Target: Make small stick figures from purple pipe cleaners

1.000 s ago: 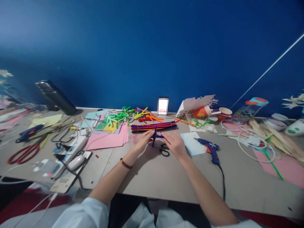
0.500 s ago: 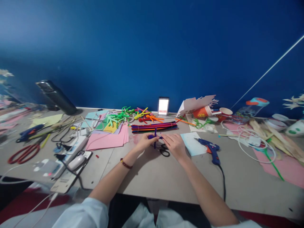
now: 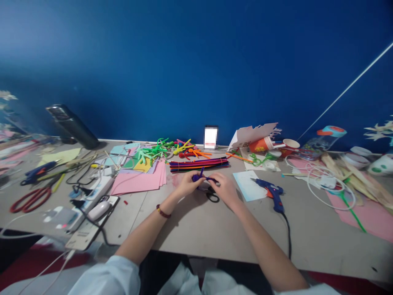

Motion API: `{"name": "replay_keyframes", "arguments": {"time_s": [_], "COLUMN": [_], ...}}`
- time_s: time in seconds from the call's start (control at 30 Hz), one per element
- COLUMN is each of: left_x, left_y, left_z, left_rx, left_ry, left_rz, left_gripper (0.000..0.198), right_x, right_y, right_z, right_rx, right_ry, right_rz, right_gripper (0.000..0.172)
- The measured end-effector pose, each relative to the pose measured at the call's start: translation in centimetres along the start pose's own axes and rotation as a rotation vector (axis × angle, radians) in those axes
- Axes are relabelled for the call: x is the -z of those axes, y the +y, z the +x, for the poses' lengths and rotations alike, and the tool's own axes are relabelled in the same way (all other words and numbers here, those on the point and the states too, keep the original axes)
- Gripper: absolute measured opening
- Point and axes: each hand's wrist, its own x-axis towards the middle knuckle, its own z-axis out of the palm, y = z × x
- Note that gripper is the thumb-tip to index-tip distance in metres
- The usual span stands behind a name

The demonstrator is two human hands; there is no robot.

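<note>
- Nearest, two bare forearms reach in over the front edge of the grey table (image 3: 184,237), angled towards each other; that brings both hands together in the middle, probably so that each can work against the other;
- and there's the purple fuzzy stem (image 3: 203,176), held between the hands just this side of the bundle; the left hand (image 3: 188,184) has thumb and fingers closed around its bunched part, seemingly as the anchor, while a short end pokes upward;
- over on the other side, the right hand (image 3: 225,187) has its fingertips pinched on the thin length running across, which looks like a grip for fine control; how hard either one squeezes, I cannot tell;
- tucked beneath and beside the right hand, black scissors (image 3: 212,201) show a handle loop, handily close; their blades are hidden;
- out to the right, a blue glue gun (image 3: 274,193) lies with its nozzle over a pale blue sheet (image 3: 247,184), perhaps to catch drips;
- just beyond the hands, a bundle of coloured stems (image 3: 199,164) lies crosswise, banded, presumably to stop it spreading;
- farther back, green twisted shapes (image 3: 158,151) sit heaped near the wall, leaving the middle for handwork; a bright-screened device (image 3: 211,137) stands upright there, its screen blurred, facing the person.
</note>
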Motion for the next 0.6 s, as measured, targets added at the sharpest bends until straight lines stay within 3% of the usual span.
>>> {"name": "replay_keyframes", "arguments": {"time_s": [0.1, 0.17, 0.23, 0.3, 0.43, 0.6], "left_x": [0.4, 0.5, 0.4, 0.3, 0.2, 0.2], "left_y": [0.3, 0.5, 0.6, 0.5, 0.0, -0.5], "left_z": [-0.1, -0.2, -0.2, -0.1, 0.0, 0.0], "left_rx": [-0.067, -0.076, -0.052, 0.001, 0.159, 0.322], "left_ry": [-0.032, -0.056, -0.057, -0.054, -0.066, -0.137], "left_rz": [0.051, 0.048, 0.022, -0.030, -0.168, -0.329], "left_gripper": [0.022, 0.021, 0.021, 0.021, 0.024, 0.027], "right_x": [0.2, 0.3, 0.5, 0.7, 0.9, 0.6], "right_y": [-0.1, -0.2, -0.4, -0.5, -0.6, -0.2], "right_z": [0.3, 0.3, 0.3, 0.3, 0.3, 0.3], "right_rx": [-0.146, -0.307, -0.465, -0.521, -0.275, 0.045], "right_ry": [-0.018, -0.109, -0.221, -0.263, -0.177, -0.104], "right_rz": [0.221, 0.394, 0.566, 0.642, 0.419, -0.059], "right_gripper": [0.017, 0.021, 0.026, 0.028, 0.019, 0.025]}}
